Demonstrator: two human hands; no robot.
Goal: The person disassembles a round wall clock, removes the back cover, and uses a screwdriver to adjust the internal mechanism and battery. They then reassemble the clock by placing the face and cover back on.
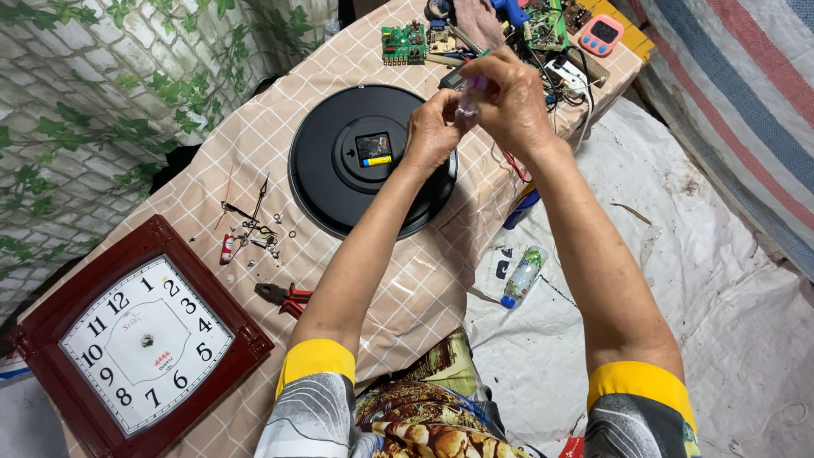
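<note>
My left hand [434, 129] and right hand [509, 102] together, pinching small purplish tube [469, 96], maybe glue, above black round clock back [331, 182]. Red square clock [136, 339] at seven o'clock, pliers [284, 297] between.

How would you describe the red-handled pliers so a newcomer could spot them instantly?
Start at the checked tablecloth and find the square clock with the dark red frame at its near left corner. Just right of it lie the pliers, the only red-handled tool, nearer the person than the scattered clock hands and screws.

Ivy-patterned wall [102, 93], checked tablecloth [424, 288], white tarp [678, 280].
</note>
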